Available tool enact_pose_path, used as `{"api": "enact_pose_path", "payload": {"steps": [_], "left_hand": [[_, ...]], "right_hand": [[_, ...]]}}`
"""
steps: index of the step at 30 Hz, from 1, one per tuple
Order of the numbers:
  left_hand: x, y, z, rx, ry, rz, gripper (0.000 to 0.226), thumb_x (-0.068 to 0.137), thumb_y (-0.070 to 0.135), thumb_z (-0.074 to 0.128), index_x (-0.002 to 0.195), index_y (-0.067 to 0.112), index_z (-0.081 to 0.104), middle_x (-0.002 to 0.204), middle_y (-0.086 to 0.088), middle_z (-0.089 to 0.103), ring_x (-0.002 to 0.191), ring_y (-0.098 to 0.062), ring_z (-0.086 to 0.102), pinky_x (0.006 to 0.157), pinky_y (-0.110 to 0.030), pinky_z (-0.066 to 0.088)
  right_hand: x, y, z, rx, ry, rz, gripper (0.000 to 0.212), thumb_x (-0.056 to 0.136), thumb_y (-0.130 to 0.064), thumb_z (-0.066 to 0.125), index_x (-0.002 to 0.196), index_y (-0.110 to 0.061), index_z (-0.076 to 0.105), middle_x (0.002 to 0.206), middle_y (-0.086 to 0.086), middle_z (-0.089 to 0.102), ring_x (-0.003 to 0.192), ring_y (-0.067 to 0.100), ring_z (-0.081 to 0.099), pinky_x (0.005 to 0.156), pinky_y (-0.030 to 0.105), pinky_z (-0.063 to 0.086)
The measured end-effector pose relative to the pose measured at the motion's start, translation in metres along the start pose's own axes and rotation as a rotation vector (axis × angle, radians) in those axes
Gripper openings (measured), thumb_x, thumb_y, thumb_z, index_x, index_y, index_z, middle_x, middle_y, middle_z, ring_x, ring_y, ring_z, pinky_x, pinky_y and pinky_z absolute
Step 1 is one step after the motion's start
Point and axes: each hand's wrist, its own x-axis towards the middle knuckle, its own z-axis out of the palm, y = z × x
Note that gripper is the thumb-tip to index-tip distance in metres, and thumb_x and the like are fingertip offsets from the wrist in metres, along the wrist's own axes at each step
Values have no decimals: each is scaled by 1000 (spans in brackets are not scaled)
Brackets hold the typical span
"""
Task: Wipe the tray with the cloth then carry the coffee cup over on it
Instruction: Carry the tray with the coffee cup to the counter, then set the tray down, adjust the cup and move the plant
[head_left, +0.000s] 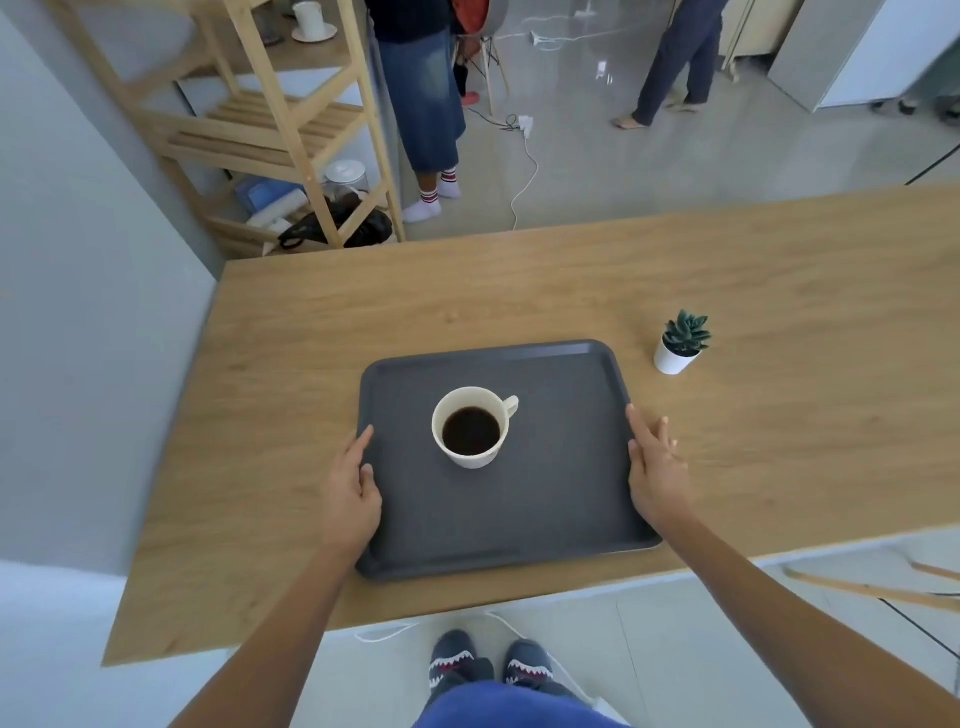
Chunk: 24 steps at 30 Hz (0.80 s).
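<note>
- Here, in the head view, the tray (509, 499) lies on the table (779, 312), the coffee cup (471, 427) standing on it left of centre, nearly full.
- The left hand (352, 493) and right hand (655, 467) are laid against opposite side rims; whether fingers are curled beneath cannot be told.
- The tray is judged stiff and smooth, so the cup may slide; both side rims are best held, kept level.

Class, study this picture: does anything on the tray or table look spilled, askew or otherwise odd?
Nothing looks spilled. The coffee cup stands upright on the grey tray, left of its centre. The tray sits slightly skewed on the table, a near corner reaching the edge. Left hand and right hand rest at its sides.
</note>
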Motion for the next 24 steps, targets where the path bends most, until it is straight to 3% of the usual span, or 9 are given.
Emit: {"api": "enact_pose_path", "payload": {"steps": [4, 7, 10, 15, 20, 24], "left_hand": [[3, -4, 2, 76, -49, -6, 51, 94, -5, 36, 143, 11, 41, 153, -9, 34, 145, -21, 25, 113, -22, 17], [5, -6, 6, 113, -83, -15, 53, 95, -2, 33, 146, 11, 34, 157, -9, 28, 148, -20, 16, 117, -27, 14], [7, -9, 6, 110, -90, -26, 54, 95, -2, 33, 148, 10, 30, 157, -8, 27, 147, -21, 17, 118, -30, 15], [7, -8, 4, 86, -114, -35, 55, 95, -3, 32, 149, 10, 27, 158, -7, 25, 148, -20, 14, 114, -21, 11], [3, -10, 5, 96, -102, -41, 56, 95, -4, 32, 147, 15, 31, 157, -7, 26, 147, -19, 15, 114, -23, 13], [3, -7, 4, 78, -98, -40, 57, 94, -6, 34, 147, 14, 31, 157, -9, 26, 147, -20, 17, 114, -23, 13]], "right_hand": [[-9, -11, 0, 2, 46, -47, 48, 101, -6, 31, 147, -19, 34, 156, 17, 27, 146, 41, 8, 118, 49, 18], [-10, -13, 0, -18, 45, -45, 48, 101, -6, 31, 147, -18, 33, 156, 17, 28, 146, 41, 10, 118, 49, 18], [-8, -14, -2, -44, 27, -46, 48, 101, -7, 32, 148, -18, 32, 155, 16, 29, 146, 41, 13, 117, 49, 18], [-4, -15, 2, -37, 27, -31, 47, 100, -8, 33, 147, -14, 33, 154, 16, 31, 147, 38, 11, 118, 49, 13], [5, -20, 3, -4, 0, -28, 47, 100, -8, 34, 147, -10, 31, 156, 11, 32, 148, 28, 17, 116, 43, 25], [7, -19, 4, -45, -21, -17, 47, 100, -8, 33, 147, -6, 29, 157, 13, 27, 148, 32, 11, 119, 47, 18]]}}
